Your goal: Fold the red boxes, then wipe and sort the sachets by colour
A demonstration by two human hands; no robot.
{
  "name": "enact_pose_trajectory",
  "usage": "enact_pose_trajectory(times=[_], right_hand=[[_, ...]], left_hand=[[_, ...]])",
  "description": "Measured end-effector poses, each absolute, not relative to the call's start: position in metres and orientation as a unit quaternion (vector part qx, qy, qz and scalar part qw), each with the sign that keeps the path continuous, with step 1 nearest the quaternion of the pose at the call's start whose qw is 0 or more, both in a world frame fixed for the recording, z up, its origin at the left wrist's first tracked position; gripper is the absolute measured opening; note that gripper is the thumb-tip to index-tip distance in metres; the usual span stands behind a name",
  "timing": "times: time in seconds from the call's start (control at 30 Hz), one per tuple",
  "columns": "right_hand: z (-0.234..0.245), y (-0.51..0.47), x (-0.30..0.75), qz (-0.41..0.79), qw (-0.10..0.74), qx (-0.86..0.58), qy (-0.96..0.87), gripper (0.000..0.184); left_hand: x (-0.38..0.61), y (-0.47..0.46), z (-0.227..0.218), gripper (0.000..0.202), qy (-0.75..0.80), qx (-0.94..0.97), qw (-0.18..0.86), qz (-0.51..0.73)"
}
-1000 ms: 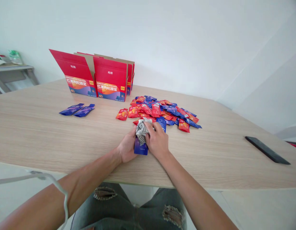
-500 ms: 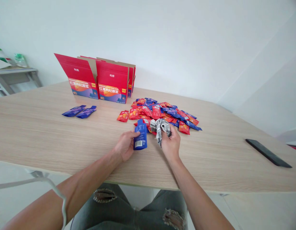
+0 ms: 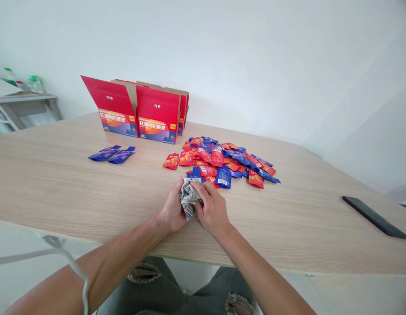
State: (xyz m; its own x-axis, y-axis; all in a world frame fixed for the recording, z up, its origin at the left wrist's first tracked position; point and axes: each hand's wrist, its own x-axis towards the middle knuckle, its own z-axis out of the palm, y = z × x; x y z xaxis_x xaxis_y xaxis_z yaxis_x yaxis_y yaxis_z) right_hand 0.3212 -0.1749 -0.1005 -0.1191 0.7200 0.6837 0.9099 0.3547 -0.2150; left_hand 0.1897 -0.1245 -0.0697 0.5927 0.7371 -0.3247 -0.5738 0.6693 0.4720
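1. Far left: a small side table (image 3: 27, 99) stands by the white wall, with a green-capped bottle (image 3: 8, 75) on it.
2. Lower left: a pale cable (image 3: 69, 258) crosses in front of the person's left forearm.
3. Back left of the wooden table (image 3: 288, 214): red cartons with raised lids and colourful printed fronts stand close together; the two front ones are a left carton (image 3: 115, 118) and a right carton (image 3: 157, 120).
4. In front of them: two purple-blue pouches (image 3: 112, 154) lie side by side.
5. Near the middle of the front edge: the left hand (image 3: 174, 206) grips a blue pouch (image 3: 194, 172), mostly hidden; its top shows just above a crumpled striped cloth (image 3: 188, 197).
6. Touching that: the right hand (image 3: 213, 208) has its fingers bent around the cloth, pressing it against the left palm.
7. Beyond the hands, slightly right: a loose pile (image 3: 217, 156) of red and blue pouches overlaps on the tabletop.
8. Far right: a flat black object (image 3: 375, 217) lies slantwise, well apart.
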Motion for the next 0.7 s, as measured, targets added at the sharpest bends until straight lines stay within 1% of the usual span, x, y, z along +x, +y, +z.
enact_pose_trajectory(times=[0.07,0.13,0.23,0.27,0.33,0.4,0.43,0.47,0.5,0.57,0.63,0.7], right_hand=[[-0.096,-0.171,0.327,-0.159,0.334,-0.587,-0.721,0.052],[-0.092,-0.165,0.337,-0.173,0.310,-0.628,-0.693,0.052],[-0.087,-0.154,0.355,-0.157,0.289,-0.697,-0.637,0.049],[-0.087,-0.152,0.361,-0.149,0.297,-0.716,-0.614,0.047],[-0.088,-0.152,0.367,-0.152,0.353,-0.728,-0.568,0.043],[-0.090,-0.158,0.366,-0.169,0.427,-0.690,-0.559,0.043],[-0.091,-0.162,0.361,-0.171,0.448,-0.656,-0.583,0.044],[-0.093,-0.166,0.356,-0.165,0.448,-0.617,-0.625,0.044],[-0.094,-0.170,0.350,-0.151,0.429,-0.582,-0.674,0.045],[-0.096,-0.174,0.338,-0.120,0.365,-0.543,-0.747,0.046],[-0.096,-0.171,0.332,-0.112,0.318,-0.551,-0.763,0.047],[-0.095,-0.165,0.333,-0.123,0.304,-0.580,-0.745,0.048]], left_hand=[[0.192,-0.129,-0.067,0.054,0.272,0.154,0.873,0.375],[0.195,-0.133,-0.067,0.049,0.266,0.173,0.876,0.362],[0.196,-0.136,-0.071,0.043,0.283,0.208,0.881,0.317],[0.197,-0.135,-0.071,0.043,0.294,0.211,0.881,0.305],[0.197,-0.133,-0.070,0.045,0.309,0.202,0.879,0.303],[0.197,-0.130,-0.066,0.047,0.308,0.185,0.872,0.333],[0.197,-0.129,-0.064,0.048,0.303,0.175,0.867,0.354],[0.197,-0.128,-0.063,0.049,0.298,0.164,0.865,0.369],[0.197,-0.127,-0.062,0.050,0.295,0.152,0.866,0.374],[0.195,-0.126,-0.063,0.052,0.293,0.133,0.874,0.364],[0.193,-0.127,-0.066,0.052,0.282,0.131,0.882,0.355],[0.192,-0.130,-0.070,0.049,0.257,0.157,0.883,0.360]])
